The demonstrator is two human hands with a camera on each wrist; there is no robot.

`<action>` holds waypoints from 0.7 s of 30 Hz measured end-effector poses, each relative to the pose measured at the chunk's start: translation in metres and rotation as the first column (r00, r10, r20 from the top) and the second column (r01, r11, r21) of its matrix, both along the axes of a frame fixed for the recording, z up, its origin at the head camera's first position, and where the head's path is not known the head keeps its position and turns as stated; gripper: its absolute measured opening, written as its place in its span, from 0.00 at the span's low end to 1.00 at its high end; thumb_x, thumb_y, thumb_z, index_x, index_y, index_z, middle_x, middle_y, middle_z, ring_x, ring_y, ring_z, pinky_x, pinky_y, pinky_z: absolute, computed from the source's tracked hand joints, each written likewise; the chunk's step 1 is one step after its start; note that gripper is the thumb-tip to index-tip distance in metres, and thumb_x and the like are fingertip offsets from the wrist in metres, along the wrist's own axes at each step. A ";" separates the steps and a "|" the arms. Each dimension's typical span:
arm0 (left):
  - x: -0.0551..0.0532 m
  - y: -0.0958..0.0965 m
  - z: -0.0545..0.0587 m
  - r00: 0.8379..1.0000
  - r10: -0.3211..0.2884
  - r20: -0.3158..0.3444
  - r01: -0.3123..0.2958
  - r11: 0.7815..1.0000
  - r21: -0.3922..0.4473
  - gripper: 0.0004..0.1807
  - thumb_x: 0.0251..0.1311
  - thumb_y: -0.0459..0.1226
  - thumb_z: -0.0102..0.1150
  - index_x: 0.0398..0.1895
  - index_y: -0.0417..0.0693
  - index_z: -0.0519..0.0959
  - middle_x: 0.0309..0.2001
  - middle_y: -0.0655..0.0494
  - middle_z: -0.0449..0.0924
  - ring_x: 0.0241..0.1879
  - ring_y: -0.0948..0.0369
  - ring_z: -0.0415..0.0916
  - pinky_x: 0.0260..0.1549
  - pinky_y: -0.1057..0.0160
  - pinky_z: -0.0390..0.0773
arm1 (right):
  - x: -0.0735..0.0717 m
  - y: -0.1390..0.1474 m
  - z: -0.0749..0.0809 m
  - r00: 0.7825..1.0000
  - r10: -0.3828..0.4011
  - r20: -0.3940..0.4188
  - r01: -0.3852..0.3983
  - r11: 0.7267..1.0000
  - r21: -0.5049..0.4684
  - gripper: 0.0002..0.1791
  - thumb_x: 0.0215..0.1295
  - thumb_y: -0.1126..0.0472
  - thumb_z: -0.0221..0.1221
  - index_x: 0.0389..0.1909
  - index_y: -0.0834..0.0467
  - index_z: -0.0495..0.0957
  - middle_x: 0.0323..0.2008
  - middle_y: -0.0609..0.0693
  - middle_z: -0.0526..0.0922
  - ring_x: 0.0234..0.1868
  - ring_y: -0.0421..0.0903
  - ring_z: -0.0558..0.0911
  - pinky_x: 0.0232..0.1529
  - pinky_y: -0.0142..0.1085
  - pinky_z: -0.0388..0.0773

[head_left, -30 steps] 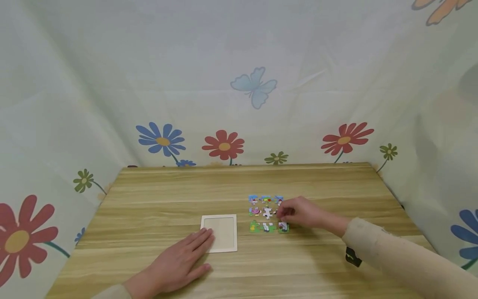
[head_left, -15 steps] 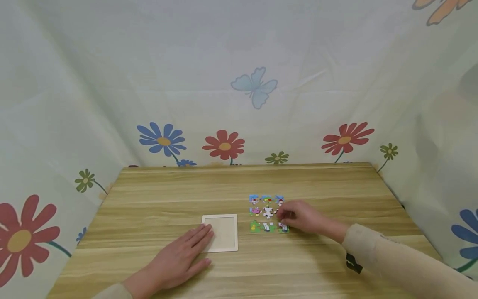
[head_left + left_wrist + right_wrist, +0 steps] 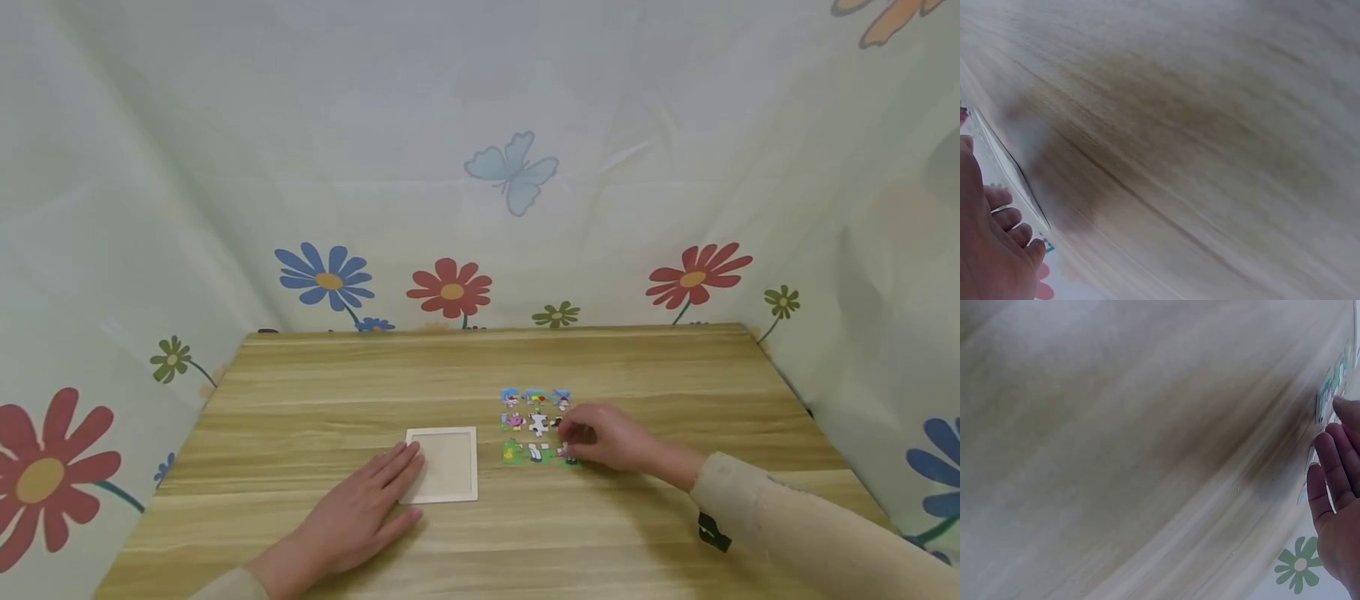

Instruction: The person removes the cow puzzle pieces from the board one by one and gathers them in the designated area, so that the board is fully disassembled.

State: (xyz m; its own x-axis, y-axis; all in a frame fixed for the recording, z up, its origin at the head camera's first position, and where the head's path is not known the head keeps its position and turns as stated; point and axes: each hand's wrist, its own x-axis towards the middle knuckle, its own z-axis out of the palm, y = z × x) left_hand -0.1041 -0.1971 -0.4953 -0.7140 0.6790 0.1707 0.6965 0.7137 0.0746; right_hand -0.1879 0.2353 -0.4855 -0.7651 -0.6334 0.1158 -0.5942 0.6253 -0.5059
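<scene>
My left hand (image 3: 360, 512) lies with fairly straight fingers across the left side of a pale square wooden frame tray (image 3: 475, 467), which has nothing in it. To its right, colourful jigsaw pieces (image 3: 537, 423) lie in three rows with small gaps between them. My right hand (image 3: 611, 435) is at the right end of these rows, fingers curled, and pinches the right-hand puzzle piece (image 3: 556, 422) of the middle row, largely covered by the fingertips. Just below the hand is the bottom-right piece (image 3: 567, 455), partly covered. In the right wrist view, pieces (image 3: 1325, 397) show beside the fingers.
The wood-grain table (image 3: 337, 392) reaches back to a flower-print cloth (image 3: 375, 192), which also hangs at both sides. A black strap (image 3: 712, 533) shows below the right sleeve (image 3: 750, 492).
Both hands stay almost in place. My right fingers shift slightly at the right edge of the pieces, and my left hand slides slightly left on the tray.
</scene>
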 end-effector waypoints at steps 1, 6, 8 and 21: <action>0.000 -0.001 0.000 1.000 0.007 0.005 -0.007 1.000 0.001 0.37 0.82 0.56 0.49 0.80 0.38 0.67 0.81 0.43 0.64 0.80 0.46 0.62 0.76 0.45 0.67 | 0.001 0.000 0.000 1.000 0.000 -0.004 0.000 1.000 0.011 0.11 0.65 0.60 0.75 0.46 0.54 0.87 0.42 0.41 0.87 0.43 0.35 0.83 0.47 0.37 0.85; 0.001 -0.003 0.001 1.000 0.017 0.019 -0.017 1.000 0.000 0.37 0.82 0.55 0.49 0.80 0.37 0.67 0.81 0.43 0.64 0.80 0.46 0.62 0.76 0.45 0.67 | 0.007 -0.003 0.002 1.000 -0.005 -0.010 0.005 0.999 0.042 0.14 0.66 0.56 0.75 0.49 0.54 0.86 0.46 0.42 0.87 0.46 0.38 0.83 0.51 0.40 0.85; 0.002 -0.004 0.001 1.000 0.018 0.020 -0.018 1.000 -0.003 0.37 0.82 0.56 0.49 0.80 0.37 0.67 0.81 0.43 0.64 0.80 0.46 0.62 0.76 0.45 0.66 | 0.010 -0.004 0.003 1.000 -0.011 -0.015 0.011 0.999 0.043 0.15 0.66 0.56 0.75 0.50 0.55 0.86 0.47 0.42 0.87 0.47 0.39 0.83 0.53 0.42 0.85; 0.006 -0.006 0.000 0.999 0.027 0.035 -0.027 1.000 0.006 0.37 0.82 0.55 0.49 0.80 0.37 0.67 0.81 0.43 0.64 0.80 0.46 0.61 0.76 0.44 0.66 | 0.013 0.000 0.000 0.998 0.007 -0.062 -0.003 0.999 0.050 0.17 0.64 0.52 0.77 0.51 0.53 0.86 0.47 0.41 0.86 0.49 0.39 0.83 0.55 0.44 0.84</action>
